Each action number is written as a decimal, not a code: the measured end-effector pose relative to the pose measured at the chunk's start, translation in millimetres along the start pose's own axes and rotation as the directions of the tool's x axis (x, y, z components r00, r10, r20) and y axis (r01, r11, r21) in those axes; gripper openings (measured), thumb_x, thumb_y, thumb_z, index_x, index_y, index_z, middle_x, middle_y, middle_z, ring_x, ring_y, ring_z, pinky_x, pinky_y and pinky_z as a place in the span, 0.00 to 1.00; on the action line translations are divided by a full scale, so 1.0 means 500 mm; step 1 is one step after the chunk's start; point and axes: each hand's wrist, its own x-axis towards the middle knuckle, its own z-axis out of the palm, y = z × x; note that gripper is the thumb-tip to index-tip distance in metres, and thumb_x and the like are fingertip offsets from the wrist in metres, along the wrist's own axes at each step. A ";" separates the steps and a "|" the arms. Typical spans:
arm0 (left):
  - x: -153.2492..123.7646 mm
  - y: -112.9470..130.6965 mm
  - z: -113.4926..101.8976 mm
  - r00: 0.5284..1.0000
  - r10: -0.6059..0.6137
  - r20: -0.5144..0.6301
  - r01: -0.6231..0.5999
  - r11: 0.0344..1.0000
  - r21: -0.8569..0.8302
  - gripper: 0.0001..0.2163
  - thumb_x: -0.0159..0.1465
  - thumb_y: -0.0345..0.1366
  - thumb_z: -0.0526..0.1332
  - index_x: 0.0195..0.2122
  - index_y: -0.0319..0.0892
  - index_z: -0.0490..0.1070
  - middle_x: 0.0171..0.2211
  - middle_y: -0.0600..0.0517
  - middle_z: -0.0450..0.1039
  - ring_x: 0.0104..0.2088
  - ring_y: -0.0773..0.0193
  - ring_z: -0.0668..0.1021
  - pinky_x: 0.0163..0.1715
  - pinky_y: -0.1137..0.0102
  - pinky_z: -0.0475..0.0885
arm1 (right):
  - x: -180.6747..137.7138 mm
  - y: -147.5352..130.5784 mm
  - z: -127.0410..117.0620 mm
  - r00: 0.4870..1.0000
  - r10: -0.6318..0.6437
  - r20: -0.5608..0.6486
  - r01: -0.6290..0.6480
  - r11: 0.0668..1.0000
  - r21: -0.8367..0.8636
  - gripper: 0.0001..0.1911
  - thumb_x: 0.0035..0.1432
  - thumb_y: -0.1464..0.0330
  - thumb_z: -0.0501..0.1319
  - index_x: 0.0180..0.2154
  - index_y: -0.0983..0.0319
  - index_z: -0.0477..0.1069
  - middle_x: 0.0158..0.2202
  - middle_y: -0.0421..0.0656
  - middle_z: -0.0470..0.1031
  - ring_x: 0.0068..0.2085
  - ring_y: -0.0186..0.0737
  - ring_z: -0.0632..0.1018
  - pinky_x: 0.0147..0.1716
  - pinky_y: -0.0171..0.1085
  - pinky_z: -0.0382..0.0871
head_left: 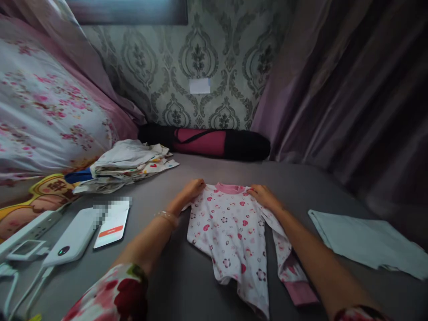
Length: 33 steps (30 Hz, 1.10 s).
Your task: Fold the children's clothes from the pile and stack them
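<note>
A small white long-sleeved shirt with pink hearts, flowers and a pink collar lies spread on the grey bed surface. My left hand pinches its left shoulder beside the collar. At the opposite shoulder, my right hand has its fingers closed on the fabric. The right sleeve, with its pink cuff, hangs down beside my right forearm; the left sleeve is mostly hidden behind my left arm. The lower hem is uneven and partly folded under.
Folded clothes are piled at the back left. Nearer on the left are a lit phone, a white power bank and a power strip with cables. A pale folded cloth lies right. A black-and-maroon rolled bag rests against the wall.
</note>
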 end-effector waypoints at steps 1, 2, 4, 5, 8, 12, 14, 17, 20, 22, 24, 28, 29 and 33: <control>0.005 -0.003 0.003 1.000 0.007 0.003 -0.007 1.000 0.004 0.13 0.65 0.38 0.51 0.41 0.42 0.73 0.40 0.46 0.77 0.40 0.60 0.76 0.38 0.70 0.69 | 0.007 0.004 0.005 1.000 -0.004 0.010 0.004 1.000 -0.005 0.13 0.63 0.62 0.54 0.36 0.61 0.73 0.38 0.48 0.77 0.38 0.41 0.76 0.35 0.33 0.62; 0.010 -0.007 0.003 1.000 0.018 0.005 -0.019 1.000 0.012 0.12 0.65 0.39 0.51 0.41 0.43 0.73 0.40 0.46 0.77 0.41 0.60 0.76 0.39 0.70 0.68 | 0.014 0.008 0.008 1.000 -0.007 0.018 0.007 1.000 -0.011 0.13 0.64 0.62 0.53 0.36 0.62 0.73 0.38 0.48 0.77 0.38 0.41 0.76 0.35 0.33 0.62; 0.020 -0.012 -0.001 0.999 0.038 0.005 -0.039 0.998 0.057 0.13 0.66 0.40 0.50 0.42 0.43 0.72 0.41 0.46 0.76 0.41 0.60 0.76 0.40 0.69 0.68 | 0.029 0.013 0.012 0.999 -0.019 0.030 0.020 1.000 -0.019 0.13 0.64 0.62 0.53 0.37 0.62 0.72 0.40 0.48 0.77 0.40 0.41 0.76 0.36 0.32 0.61; 0.026 -0.014 -0.005 0.999 0.047 0.007 -0.047 0.995 0.092 0.13 0.66 0.40 0.50 0.42 0.44 0.72 0.42 0.46 0.76 0.41 0.60 0.76 0.39 0.69 0.68 | 0.036 0.015 0.013 0.999 -0.026 0.034 0.027 0.999 -0.023 0.13 0.65 0.62 0.52 0.38 0.61 0.72 0.40 0.48 0.77 0.41 0.41 0.76 0.36 0.32 0.61; 0.050 -0.018 -0.014 0.998 0.065 0.014 -0.066 0.977 0.202 0.14 0.67 0.42 0.48 0.43 0.44 0.71 0.43 0.45 0.75 0.41 0.59 0.76 0.37 0.70 0.67 | 0.059 0.019 0.014 0.998 -0.039 0.043 0.042 0.996 -0.076 0.15 0.66 0.60 0.50 0.39 0.61 0.71 0.40 0.48 0.77 0.42 0.42 0.76 0.36 0.33 0.61; 0.093 -0.023 -0.023 0.996 0.086 0.010 -0.086 0.963 0.256 0.15 0.68 0.42 0.47 0.43 0.44 0.71 0.42 0.44 0.75 0.40 0.58 0.76 0.36 0.69 0.66 | 0.089 0.024 0.010 0.997 -0.061 0.052 0.070 0.982 -0.176 0.17 0.67 0.58 0.48 0.42 0.60 0.70 0.43 0.49 0.76 0.44 0.44 0.76 0.37 0.35 0.61; 0.114 -0.023 -0.026 0.996 0.087 -0.007 -0.082 0.963 0.257 0.15 0.68 0.42 0.48 0.43 0.44 0.71 0.42 0.44 0.75 0.41 0.57 0.76 0.36 0.69 0.66 | 0.104 0.028 0.010 0.997 -0.070 0.034 0.075 0.977 -0.200 0.17 0.68 0.59 0.47 0.44 0.61 0.69 0.45 0.50 0.75 0.45 0.44 0.75 0.38 0.36 0.61; 0.137 -0.016 -0.023 0.998 0.049 -0.027 -0.040 0.963 0.267 0.15 0.68 0.42 0.47 0.44 0.43 0.71 0.43 0.42 0.74 0.42 0.56 0.76 0.37 0.68 0.67 | 0.124 0.035 0.016 0.999 -0.050 0.007 0.050 0.978 -0.202 0.18 0.68 0.60 0.47 0.45 0.63 0.69 0.46 0.52 0.74 0.46 0.46 0.75 0.39 0.37 0.62; 0.149 -0.008 -0.013 1.000 -0.013 0.022 0.006 0.958 0.285 0.14 0.67 0.39 0.48 0.45 0.41 0.71 0.44 0.42 0.74 0.42 0.55 0.77 0.38 0.68 0.68 | 0.144 0.038 0.024 1.000 -0.006 0.007 0.008 0.985 -0.175 0.17 0.67 0.61 0.49 0.46 0.64 0.70 0.47 0.53 0.73 0.47 0.46 0.74 0.42 0.37 0.62; 0.155 -0.002 -0.008 0.999 -0.021 0.047 0.006 0.955 0.295 0.14 0.66 0.39 0.50 0.45 0.41 0.71 0.44 0.41 0.74 0.43 0.55 0.76 0.39 0.68 0.68 | 0.158 0.034 0.027 0.999 -0.019 0.026 0.022 0.989 -0.146 0.16 0.65 0.62 0.53 0.49 0.64 0.69 0.50 0.52 0.71 0.51 0.46 0.72 0.46 0.37 0.61; 0.161 0.005 -0.004 0.998 0.006 0.059 -0.023 0.955 0.296 0.14 0.66 0.41 0.51 0.45 0.41 0.72 0.46 0.42 0.73 0.46 0.54 0.75 0.41 0.68 0.68 | 0.173 0.022 0.030 0.997 -0.050 0.057 0.055 0.994 -0.099 0.19 0.64 0.62 0.54 0.54 0.62 0.66 0.54 0.51 0.69 0.54 0.47 0.69 0.48 0.38 0.60; 0.173 0.024 0.007 0.997 0.047 0.062 -0.062 0.959 0.277 0.16 0.67 0.44 0.50 0.44 0.41 0.72 0.44 0.43 0.74 0.45 0.55 0.75 0.41 0.68 0.67 | 0.189 -0.010 0.044 0.998 -0.028 0.052 0.033 0.995 -0.092 0.18 0.67 0.62 0.49 0.53 0.60 0.67 0.53 0.50 0.69 0.54 0.48 0.68 0.50 0.43 0.59; 0.174 0.026 0.013 0.998 0.041 0.045 -0.052 0.959 0.279 0.16 0.67 0.43 0.51 0.44 0.41 0.72 0.44 0.42 0.74 0.44 0.56 0.75 0.41 0.68 0.67 | 0.189 -0.016 0.051 0.999 -0.021 0.030 0.025 0.993 -0.114 0.18 0.67 0.62 0.47 0.51 0.61 0.68 0.52 0.50 0.69 0.53 0.49 0.69 0.50 0.44 0.59; 0.172 0.018 0.049 0.996 0.024 -0.085 0.002 0.957 0.292 0.15 0.68 0.42 0.50 0.44 0.39 0.70 0.43 0.41 0.73 0.45 0.55 0.74 0.44 0.66 0.65 | 0.177 -0.029 0.086 0.990 -0.013 -0.138 -0.015 0.980 -0.197 0.17 0.68 0.62 0.46 0.48 0.62 0.69 0.50 0.52 0.69 0.51 0.49 0.68 0.48 0.44 0.59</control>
